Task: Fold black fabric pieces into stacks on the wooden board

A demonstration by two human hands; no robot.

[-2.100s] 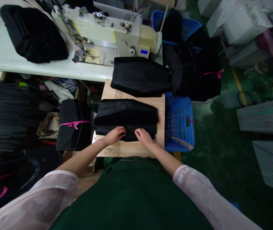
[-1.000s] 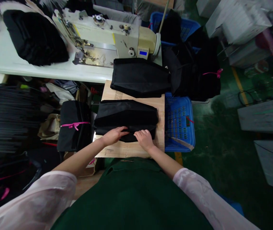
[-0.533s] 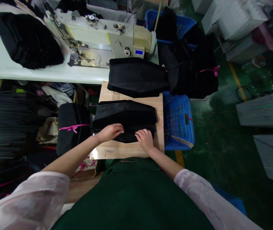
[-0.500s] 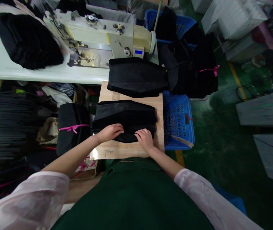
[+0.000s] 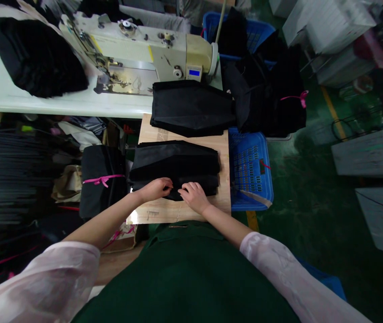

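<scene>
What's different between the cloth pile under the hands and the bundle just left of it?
The cloth pile shows no tie; the bundle is bound with a pink ribbon. The pile lies on a wooden board; the bundle sits left of it. The pile is longer side to side, the bundle front to back. Both are black.
</scene>
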